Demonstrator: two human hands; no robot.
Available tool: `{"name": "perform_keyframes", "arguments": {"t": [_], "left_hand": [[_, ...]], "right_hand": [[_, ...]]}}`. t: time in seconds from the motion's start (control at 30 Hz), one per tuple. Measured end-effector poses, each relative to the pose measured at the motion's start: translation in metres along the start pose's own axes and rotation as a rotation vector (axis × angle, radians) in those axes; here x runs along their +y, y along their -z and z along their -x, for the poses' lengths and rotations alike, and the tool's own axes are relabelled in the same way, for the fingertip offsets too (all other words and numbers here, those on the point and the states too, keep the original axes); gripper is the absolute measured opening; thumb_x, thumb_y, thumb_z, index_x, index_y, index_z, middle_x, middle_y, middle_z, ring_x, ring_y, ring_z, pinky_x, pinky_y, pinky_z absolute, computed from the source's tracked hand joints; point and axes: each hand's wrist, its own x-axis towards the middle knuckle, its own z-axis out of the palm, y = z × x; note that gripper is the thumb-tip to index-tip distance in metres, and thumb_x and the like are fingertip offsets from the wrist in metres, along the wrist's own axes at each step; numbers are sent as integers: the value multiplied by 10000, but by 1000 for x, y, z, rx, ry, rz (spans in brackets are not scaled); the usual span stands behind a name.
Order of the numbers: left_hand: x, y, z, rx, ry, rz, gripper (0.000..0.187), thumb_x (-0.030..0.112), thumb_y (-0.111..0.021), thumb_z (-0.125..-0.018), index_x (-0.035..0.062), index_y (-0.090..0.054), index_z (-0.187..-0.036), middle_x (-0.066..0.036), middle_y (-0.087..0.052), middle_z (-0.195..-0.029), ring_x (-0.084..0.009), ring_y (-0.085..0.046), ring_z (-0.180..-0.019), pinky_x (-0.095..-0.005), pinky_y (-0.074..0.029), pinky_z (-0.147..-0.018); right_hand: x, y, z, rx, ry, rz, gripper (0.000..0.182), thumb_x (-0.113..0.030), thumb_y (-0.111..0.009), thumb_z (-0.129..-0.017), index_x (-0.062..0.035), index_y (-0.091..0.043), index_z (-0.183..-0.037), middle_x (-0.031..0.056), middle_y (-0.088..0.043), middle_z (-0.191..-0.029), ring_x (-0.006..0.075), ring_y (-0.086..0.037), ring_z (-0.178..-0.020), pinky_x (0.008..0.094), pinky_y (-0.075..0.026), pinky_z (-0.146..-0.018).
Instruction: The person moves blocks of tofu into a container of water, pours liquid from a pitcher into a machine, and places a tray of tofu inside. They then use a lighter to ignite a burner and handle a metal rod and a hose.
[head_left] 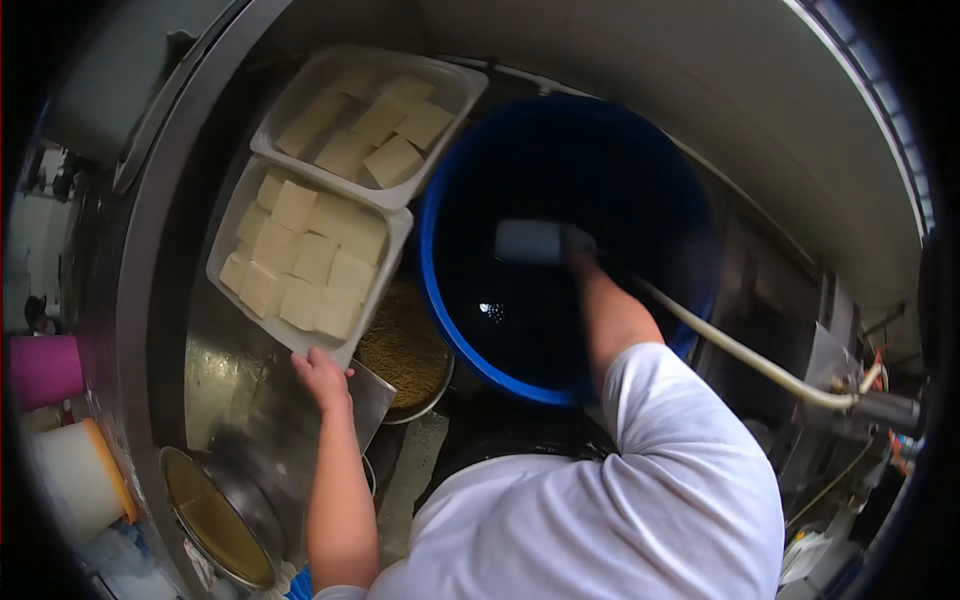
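My left hand (324, 381) is closed on the near rim of a white plastic tub (222, 227), which holds several pale blocks of tofu (313, 258). Over the large blue barrel (432, 290), my right hand (577, 243) grips a whitish, blocky scoop (528, 242). Motion blurs the scoop, and I cannot make out its full shape. Dark liquid with a bright reflection shows in the barrel. Behind the first tub, a second white tub (468, 95) holds more tofu blocks, which look covered by liquid.
Below the tubs is a metal counter (225, 375). A bowl of yellowish beans or grains (405, 350) sits between tub and barrel. A pale hose (745, 355) crosses the barrel's right rim. A metal pot (215, 515), white bucket (80, 480) and pink container (45, 370) stand left.
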Motion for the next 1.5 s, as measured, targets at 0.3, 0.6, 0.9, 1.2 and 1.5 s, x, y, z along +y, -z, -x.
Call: {"name": "perform_keyframes", "arguments": {"t": [0.3,0.6,0.9,1.2,1.5], "left_hand": [[-24,4,-12,132,-36,-25,403,182,-477,-998,-79,-482,-1305,-140,-602,-1055,-215,-566,-881,-380,-542,-736],[-35,13,-10,124,-142,-39,385,152,-484,-990,-130,-527,-1248,-193,-634,-1152,-246,-555,-998,-374,-458,-925],[-21,1,-1,210,-247,-175,377,158,-491,-970,-82,-568,-1250,-165,-665,-1141,-243,-604,-1006,-375,-486,-923],[-14,1,-3,163,-276,-173,365,210,-507,-964,-48,-580,-1213,-255,-694,-1062,-388,-665,-982,-462,-508,-894],[2,26,19,-22,-232,-368,681,545,-533,-1019,-75,-521,-1300,-354,-657,-1163,-504,-650,-1062,-532,-524,-938]], "right_hand": [[61,-58,-32,19,-86,77,491,-342,-596,-996,-63,-567,-1399,240,-596,-1385,399,-603,-1258,488,-457,-1091],[-30,51,-38,-109,622,71,540,-344,-635,-969,-44,-542,-1409,243,-556,-1423,404,-606,-1225,506,-435,-1106],[-89,-95,-63,-13,661,415,606,-262,-792,-868,-47,-568,-1389,201,-621,-1342,335,-621,-1202,497,-490,-1044],[-48,-120,78,-200,697,215,601,-322,-841,-824,-23,-632,-1301,182,-708,-1181,313,-693,-1046,435,-547,-924],[-39,61,246,-259,802,-38,403,-254,-789,-899,17,-671,-1172,154,-748,-1046,240,-718,-943,377,-558,-839]]}}
